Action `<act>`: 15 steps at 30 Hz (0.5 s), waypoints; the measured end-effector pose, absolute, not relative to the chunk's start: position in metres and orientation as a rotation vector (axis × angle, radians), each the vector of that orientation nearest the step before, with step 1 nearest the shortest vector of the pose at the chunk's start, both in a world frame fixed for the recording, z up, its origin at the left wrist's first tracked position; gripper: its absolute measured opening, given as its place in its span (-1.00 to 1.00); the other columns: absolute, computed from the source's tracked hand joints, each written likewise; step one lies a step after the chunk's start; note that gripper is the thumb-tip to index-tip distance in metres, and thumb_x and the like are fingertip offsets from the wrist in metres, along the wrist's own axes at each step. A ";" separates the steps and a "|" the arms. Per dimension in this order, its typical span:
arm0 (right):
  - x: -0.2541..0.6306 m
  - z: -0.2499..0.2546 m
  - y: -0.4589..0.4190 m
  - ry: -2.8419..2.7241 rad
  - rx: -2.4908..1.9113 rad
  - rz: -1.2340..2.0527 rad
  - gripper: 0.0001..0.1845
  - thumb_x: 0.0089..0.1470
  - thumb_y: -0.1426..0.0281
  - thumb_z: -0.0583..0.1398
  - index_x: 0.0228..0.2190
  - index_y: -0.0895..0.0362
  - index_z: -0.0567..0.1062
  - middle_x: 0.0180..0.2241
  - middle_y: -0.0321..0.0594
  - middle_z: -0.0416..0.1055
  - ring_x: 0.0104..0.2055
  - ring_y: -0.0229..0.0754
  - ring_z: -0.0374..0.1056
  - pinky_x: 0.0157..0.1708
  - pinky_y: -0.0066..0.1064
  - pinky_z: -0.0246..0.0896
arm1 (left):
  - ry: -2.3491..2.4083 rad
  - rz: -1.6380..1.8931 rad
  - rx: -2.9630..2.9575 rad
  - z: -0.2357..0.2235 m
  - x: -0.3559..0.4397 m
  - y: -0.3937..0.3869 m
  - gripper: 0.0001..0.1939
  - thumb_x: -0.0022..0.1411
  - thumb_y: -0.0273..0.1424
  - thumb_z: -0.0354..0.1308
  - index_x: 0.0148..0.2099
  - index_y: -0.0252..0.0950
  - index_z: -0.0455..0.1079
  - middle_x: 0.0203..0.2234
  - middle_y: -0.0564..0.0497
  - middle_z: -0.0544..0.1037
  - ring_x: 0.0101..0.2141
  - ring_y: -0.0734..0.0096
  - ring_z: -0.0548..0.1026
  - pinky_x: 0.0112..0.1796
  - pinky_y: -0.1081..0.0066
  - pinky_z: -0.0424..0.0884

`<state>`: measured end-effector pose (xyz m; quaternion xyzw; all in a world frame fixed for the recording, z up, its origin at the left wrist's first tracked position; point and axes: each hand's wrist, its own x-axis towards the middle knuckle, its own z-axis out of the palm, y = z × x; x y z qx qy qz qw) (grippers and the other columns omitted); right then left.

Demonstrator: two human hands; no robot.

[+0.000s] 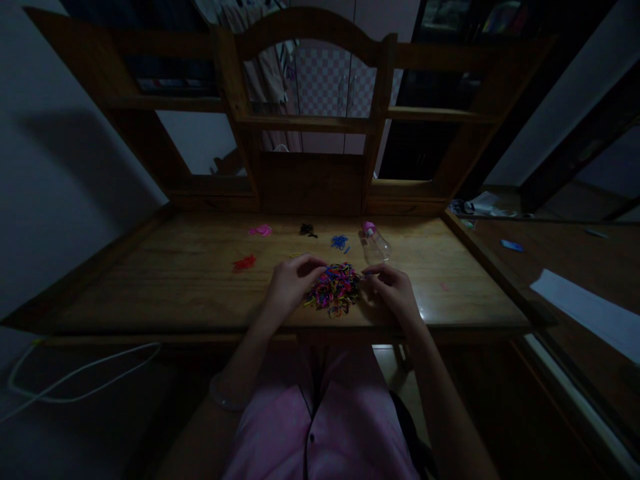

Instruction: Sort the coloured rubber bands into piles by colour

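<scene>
A mixed pile of small, many-coloured rubber bands (336, 288) lies on the wooden desk between my two hands. My left hand (294, 281) is at the pile's upper left edge, thumb and forefinger closed together; what is between them is too small to make out. On the right edge, my right hand (394, 288) pinches what looks like a dark rubber band at its fingertips. Separate small heaps of bands lie beyond: red (245, 263), pink (261, 231), black (307, 230) and blue (339, 242). A bit of yellow (295, 255) shows just behind my left hand.
A clear bottle with a pink cap (369, 228) lies on its side beyond my right hand. A wooden shelf frame (310, 123) rises at the desk's back. To the right, paper (590, 310) and a blue item (511, 246) rest on another surface. A white cable (85, 393) hangs lower left.
</scene>
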<state>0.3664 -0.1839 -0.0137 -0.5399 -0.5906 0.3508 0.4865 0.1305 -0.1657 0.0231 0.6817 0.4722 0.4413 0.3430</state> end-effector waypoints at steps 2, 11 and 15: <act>0.367 -0.016 -0.183 -1.433 -1.312 0.858 -0.73 0.03 0.25 0.20 -0.30 0.16 0.55 -0.49 -0.22 0.50 -0.57 -0.27 0.36 -0.58 -0.49 0.20 | 1.231 1.159 1.747 0.021 0.130 -0.164 -0.84 0.14 -0.31 0.22 -0.27 -0.28 0.52 -0.37 -0.01 0.62 -0.32 0.32 0.57 -0.26 0.40 0.46; 0.368 -0.017 -0.182 -1.434 -1.309 0.852 -0.73 0.03 0.24 0.21 -0.30 0.16 0.56 -0.48 -0.22 0.50 -0.55 -0.27 0.35 -0.57 -0.49 0.22 | 1.191 1.169 1.730 0.014 0.131 -0.160 -0.84 0.13 -0.33 0.22 -0.26 -0.30 0.51 -0.36 -0.02 0.62 -0.30 0.32 0.57 -0.23 0.38 0.47; 0.367 -0.016 -0.183 -1.427 -1.316 0.854 -0.73 0.02 0.23 0.22 -0.31 0.16 0.56 -0.49 -0.23 0.48 -0.55 -0.27 0.35 -0.58 -0.48 0.21 | 1.156 1.183 1.723 0.014 0.131 -0.163 -0.84 0.15 -0.34 0.20 -0.24 -0.29 0.51 -0.33 -0.03 0.62 -0.29 0.34 0.57 -0.22 0.38 0.49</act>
